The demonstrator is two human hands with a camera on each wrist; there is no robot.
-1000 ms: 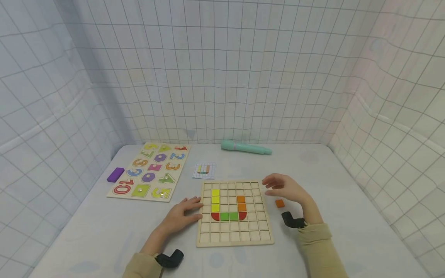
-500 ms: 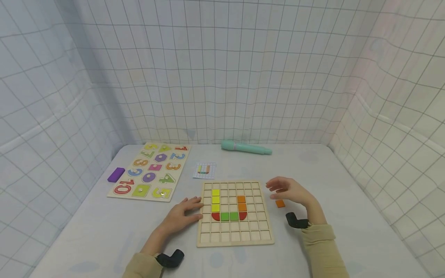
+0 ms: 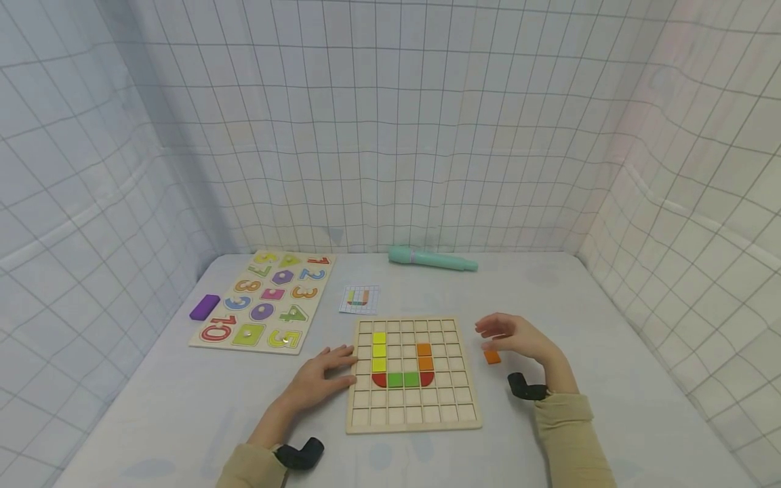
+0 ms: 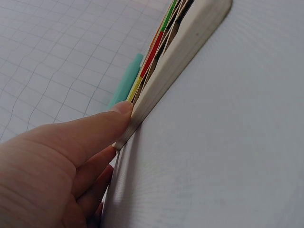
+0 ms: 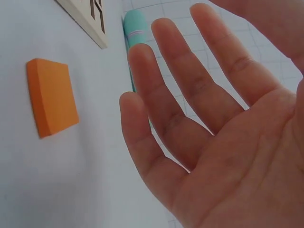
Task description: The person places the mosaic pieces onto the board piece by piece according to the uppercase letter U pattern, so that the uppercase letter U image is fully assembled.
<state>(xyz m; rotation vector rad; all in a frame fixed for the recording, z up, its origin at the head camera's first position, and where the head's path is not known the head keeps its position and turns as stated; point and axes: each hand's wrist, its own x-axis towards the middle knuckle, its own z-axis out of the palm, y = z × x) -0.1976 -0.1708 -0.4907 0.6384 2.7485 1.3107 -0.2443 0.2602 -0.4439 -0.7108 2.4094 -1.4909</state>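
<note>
A wooden grid board (image 3: 413, 420) lies on the table, bearing yellow tiles (image 3: 379, 350), green tiles (image 3: 403, 379), red rounded tiles (image 3: 427, 378) and orange tiles (image 3: 424, 356) in a U shape. My left hand (image 3: 317, 379) rests at the board's left edge; in the left wrist view its thumb (image 4: 124, 107) touches the edge. A loose orange square tile (image 5: 53, 97) lies flat on the table right of the board. Close over it hovers my right hand (image 3: 515, 337), fingers spread and loosely bent, palm holding nothing. In the head view the hand partly covers this tile.
Behind the board lies a small card (image 3: 360, 299) printed with a coloured U. At the back is a teal marker-shaped object (image 3: 433, 259). A number puzzle board (image 3: 262, 301) and a purple block (image 3: 204, 307) lie to the left. Gridded cloth walls enclose the table.
My right hand has drawn away from the board's edge, to the right and slightly toward me, and is now over the loose orange tile. The left hand stays in place.
</note>
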